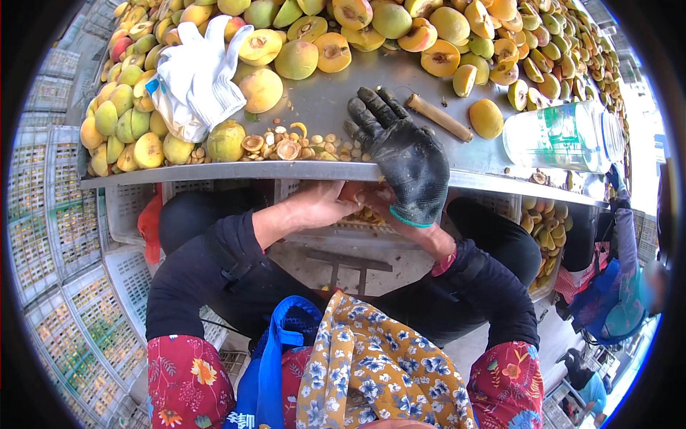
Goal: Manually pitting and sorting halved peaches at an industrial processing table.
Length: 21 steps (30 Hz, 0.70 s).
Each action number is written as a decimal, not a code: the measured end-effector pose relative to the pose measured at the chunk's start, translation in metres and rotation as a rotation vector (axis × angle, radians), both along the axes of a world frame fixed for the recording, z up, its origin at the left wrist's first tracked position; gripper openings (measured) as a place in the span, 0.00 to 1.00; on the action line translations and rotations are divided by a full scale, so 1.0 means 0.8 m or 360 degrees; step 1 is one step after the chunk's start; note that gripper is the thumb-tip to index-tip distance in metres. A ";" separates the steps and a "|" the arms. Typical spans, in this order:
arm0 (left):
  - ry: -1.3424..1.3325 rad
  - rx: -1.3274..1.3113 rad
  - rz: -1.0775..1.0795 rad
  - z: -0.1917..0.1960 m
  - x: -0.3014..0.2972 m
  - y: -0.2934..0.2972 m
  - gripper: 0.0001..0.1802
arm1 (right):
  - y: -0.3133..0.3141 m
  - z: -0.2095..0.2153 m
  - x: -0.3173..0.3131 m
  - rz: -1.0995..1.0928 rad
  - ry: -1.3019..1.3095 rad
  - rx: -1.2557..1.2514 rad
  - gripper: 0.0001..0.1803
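Observation:
Below the metal table's front edge (343, 171), my two bare hands are close together. My left hand (321, 204) has its fingers curled round something I cannot make out. My right hand (401, 220) comes in from the other side, its fingers mostly hidden. A black coated glove (411, 161) with a teal cuff lies palm up at the table's edge, partly covering my right hand. Behind the glove is a brown stick-like handle (439, 118). To the left, white knit gloves (196, 79) rest on yellow peaches (136, 121). Peach pits (289, 149) lie along the edge.
Whole and halved peaches (443, 57) are heaped across the table's back. A clear plastic jar (554, 136) lies on its side at right. Plastic crates (71, 207) stand at left; another crate of fruit (547, 232) is under the table. A person (622, 293) sits at far right.

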<state>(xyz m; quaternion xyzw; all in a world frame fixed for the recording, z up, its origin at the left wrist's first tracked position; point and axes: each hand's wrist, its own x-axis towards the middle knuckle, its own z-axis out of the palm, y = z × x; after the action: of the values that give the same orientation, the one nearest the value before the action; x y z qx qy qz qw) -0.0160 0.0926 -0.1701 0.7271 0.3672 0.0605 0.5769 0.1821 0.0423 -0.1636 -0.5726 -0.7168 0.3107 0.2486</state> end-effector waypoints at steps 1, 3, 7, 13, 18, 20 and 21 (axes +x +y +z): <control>-0.0076 -0.0081 0.0010 -0.002 0.003 -0.001 0.27 | -0.009 -0.032 0.005 -0.0044 0.0394 -0.0272 0.12; -0.0078 0.0014 0.0012 0.015 0.006 -0.003 0.29 | -0.015 -0.057 0.010 -0.0092 0.0786 -0.0542 0.12; -0.0095 -0.0271 0.0082 0.023 0.002 -0.003 0.30 | -0.009 -0.029 0.001 0.0144 0.0492 -0.0461 0.13; -0.0216 -0.0161 0.0054 0.025 0.001 0.000 0.26 | -0.013 -0.034 0.010 -0.0006 0.0469 -0.0583 0.15; -0.0260 -0.0293 0.0073 0.021 0.000 0.004 0.25 | -0.072 -0.008 0.074 -0.0015 0.0533 -0.0663 0.15; -0.0160 -0.0415 0.0043 0.024 0.001 0.007 0.29 | -0.069 -0.004 0.075 -0.0025 0.0561 -0.0696 0.16; -0.0155 -0.0405 0.0031 0.023 0.001 0.008 0.29 | -0.067 -0.003 0.073 -0.0027 0.0576 -0.0713 0.16</control>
<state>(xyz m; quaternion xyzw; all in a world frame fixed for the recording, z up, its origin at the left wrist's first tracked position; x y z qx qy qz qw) -0.0156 0.0989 -0.1520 0.6405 0.3506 0.0544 0.6811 0.2402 -0.0110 -0.1657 -0.5544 -0.5695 0.5564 0.2424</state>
